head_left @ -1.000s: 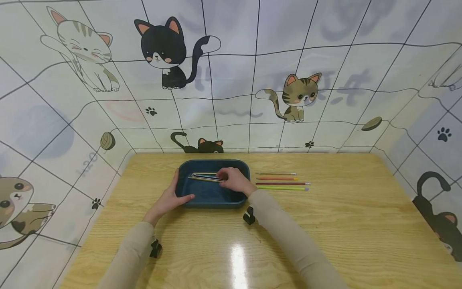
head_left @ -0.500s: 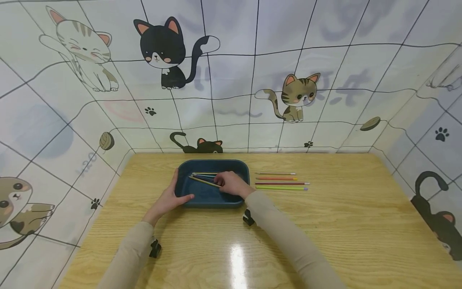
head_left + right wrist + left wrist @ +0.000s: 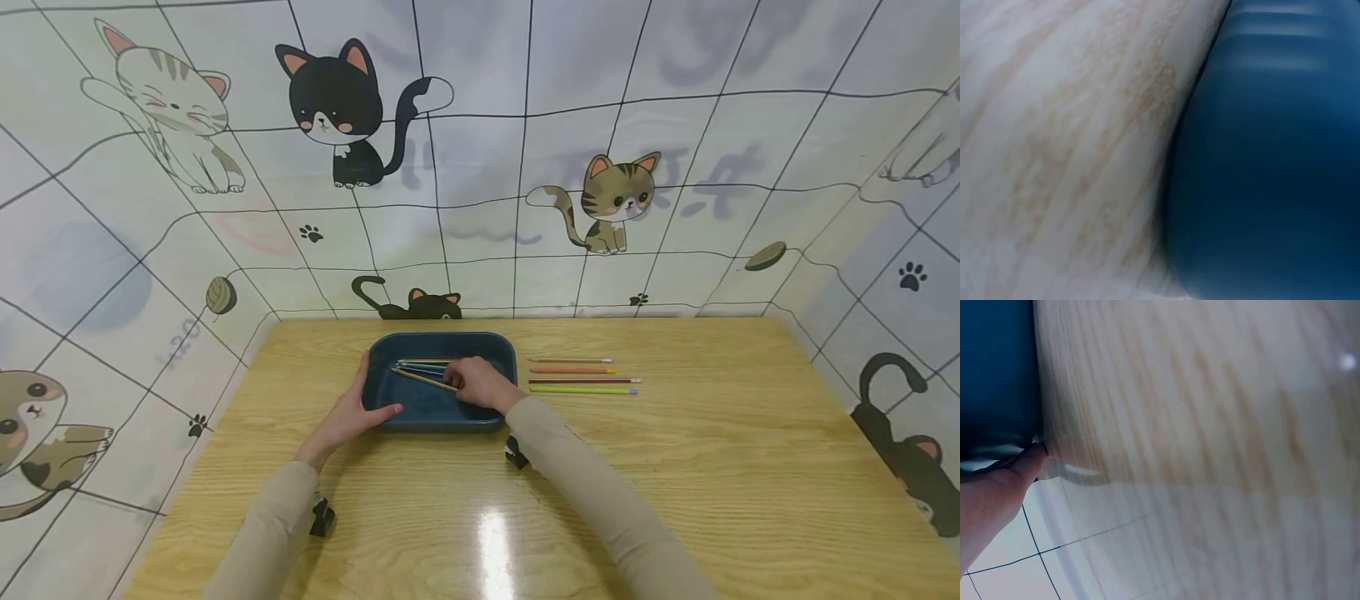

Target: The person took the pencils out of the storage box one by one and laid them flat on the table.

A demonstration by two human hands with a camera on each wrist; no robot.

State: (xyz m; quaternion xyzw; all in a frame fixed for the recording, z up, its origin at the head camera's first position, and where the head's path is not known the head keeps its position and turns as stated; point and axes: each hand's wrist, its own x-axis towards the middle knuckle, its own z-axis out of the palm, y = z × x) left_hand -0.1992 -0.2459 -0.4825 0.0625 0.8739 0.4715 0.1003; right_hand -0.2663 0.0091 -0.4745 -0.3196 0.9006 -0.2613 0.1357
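Observation:
In the head view, a dark blue tray [image 3: 427, 408] holds several pencils [image 3: 426, 364] lying lengthwise. My left hand [image 3: 348, 414] rests on the tray's left end, its straight fingers along the outer side and the thumb over the front rim. Inside the tray my right hand [image 3: 482, 385] has its fingers curled at the right end of a yellowish pencil [image 3: 422, 378], which it pinches; the fingertips are partly hidden. Each wrist view shows the tray's outer side; the left one also catches the left thumb [image 3: 1029, 464].
Right of the tray, a natural-coloured pencil [image 3: 570, 360], an orange pencil [image 3: 573, 371], a dark red pencil [image 3: 581, 381] and a light green pencil [image 3: 581, 390] lie in parallel on the wooden table [image 3: 675, 467]. A cat-patterned cloth [image 3: 480, 183] hangs behind.
My right hand has shifted slightly toward the front, and the right end of the front pencil in the tray has swung that way, leaving it slanted. My left hand stays in place.

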